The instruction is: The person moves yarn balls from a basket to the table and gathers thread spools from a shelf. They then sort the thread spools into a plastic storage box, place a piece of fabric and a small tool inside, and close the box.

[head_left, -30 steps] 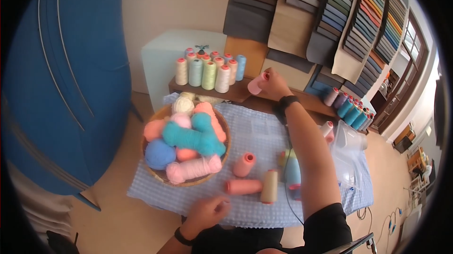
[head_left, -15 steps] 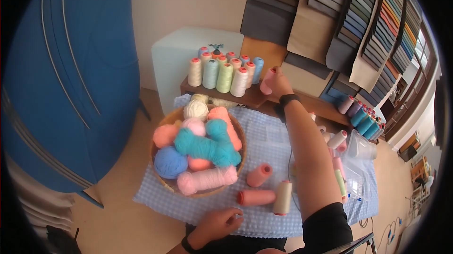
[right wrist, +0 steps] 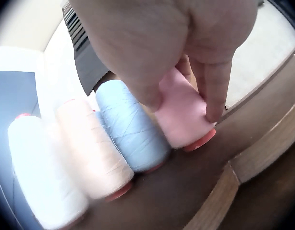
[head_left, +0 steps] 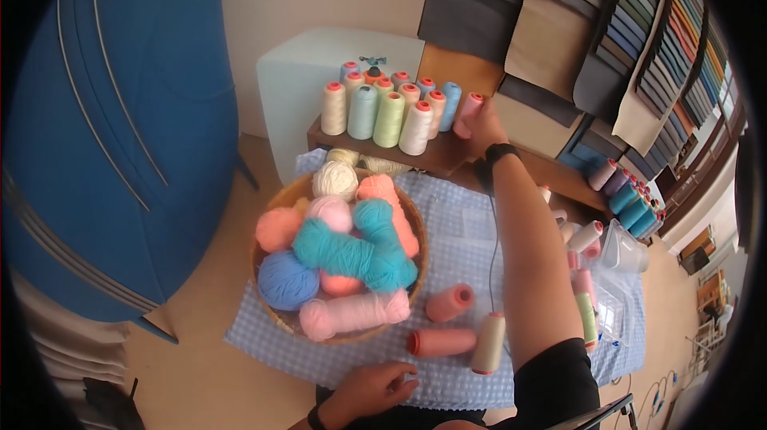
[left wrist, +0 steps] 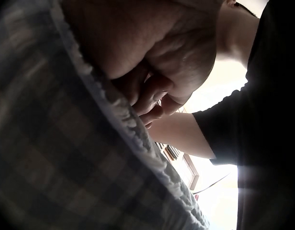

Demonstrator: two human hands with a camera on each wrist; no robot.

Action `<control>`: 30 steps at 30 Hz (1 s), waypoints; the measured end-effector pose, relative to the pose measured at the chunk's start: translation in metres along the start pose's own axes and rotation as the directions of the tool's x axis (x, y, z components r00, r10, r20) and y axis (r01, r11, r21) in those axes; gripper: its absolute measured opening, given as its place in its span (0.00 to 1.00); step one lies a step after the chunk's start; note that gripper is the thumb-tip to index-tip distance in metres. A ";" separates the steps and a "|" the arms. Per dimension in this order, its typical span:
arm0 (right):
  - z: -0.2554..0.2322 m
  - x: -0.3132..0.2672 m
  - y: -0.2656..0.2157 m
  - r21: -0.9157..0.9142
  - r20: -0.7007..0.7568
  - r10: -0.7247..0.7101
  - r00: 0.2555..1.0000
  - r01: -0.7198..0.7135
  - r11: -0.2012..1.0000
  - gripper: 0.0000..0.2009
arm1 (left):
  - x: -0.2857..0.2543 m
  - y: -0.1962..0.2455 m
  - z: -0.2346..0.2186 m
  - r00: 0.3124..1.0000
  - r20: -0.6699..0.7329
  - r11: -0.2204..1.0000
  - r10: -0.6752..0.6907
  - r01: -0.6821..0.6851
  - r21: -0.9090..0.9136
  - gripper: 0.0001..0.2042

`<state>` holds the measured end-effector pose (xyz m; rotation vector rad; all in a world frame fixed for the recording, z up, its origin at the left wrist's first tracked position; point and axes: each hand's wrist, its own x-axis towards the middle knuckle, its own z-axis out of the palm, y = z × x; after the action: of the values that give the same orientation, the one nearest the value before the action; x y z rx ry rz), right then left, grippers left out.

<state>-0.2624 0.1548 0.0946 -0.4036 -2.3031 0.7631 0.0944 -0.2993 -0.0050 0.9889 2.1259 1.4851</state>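
Note:
At the right end of the group on the wooden shelf [head_left: 439, 160], my right hand [head_left: 487, 128] grips a pink thread cone [right wrist: 183, 117]. Thumb and fingers lie on either side of it in the right wrist view. Its red base is at the shelf surface, beside a light blue thread cone [right wrist: 133, 127]. My left hand [head_left: 369, 392] rests at the table's front edge, fingers loosely curled with nothing in them. Near it lies a coral thread cone [head_left: 443, 342], with a second coral cone [head_left: 450, 303] and a beige cone [head_left: 488, 344] close by.
A round basket [head_left: 276, 320] of yarn balls and skeins stands on the checked tablecloth [head_left: 280, 358]. Several cones stand on the shelf's left part, and more cones [head_left: 631, 206] at its far right. A clear plastic container [head_left: 623, 248] lies right of my forearm.
My right hand has carried the pink cone from in front of the shelf's back down to a place beside the light blue cone. My left hand stays near the table's front edge.

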 end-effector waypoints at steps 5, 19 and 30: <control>-0.011 -0.005 -0.012 -0.038 0.029 -0.001 1.000 0.002 0.999 0.26 | 0.001 0.003 -0.001 1.000 -0.002 1.000 -0.010 0.010 -0.010 0.14; -0.019 -0.023 0.000 0.033 -0.001 -0.133 0.991 0.133 0.991 0.39 | -0.001 0.001 0.006 0.994 -0.035 0.994 -0.101 0.099 -0.051 0.14; -0.183 -0.077 0.003 -0.317 0.537 -0.009 0.844 0.211 0.925 0.20 | 0.004 0.006 0.010 0.990 -0.137 1.000 -0.025 0.023 -0.015 0.08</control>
<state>-0.0813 0.1965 0.1647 -0.2303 -2.9802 0.4083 0.0999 -0.2886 -0.0033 0.8763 2.2100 1.5955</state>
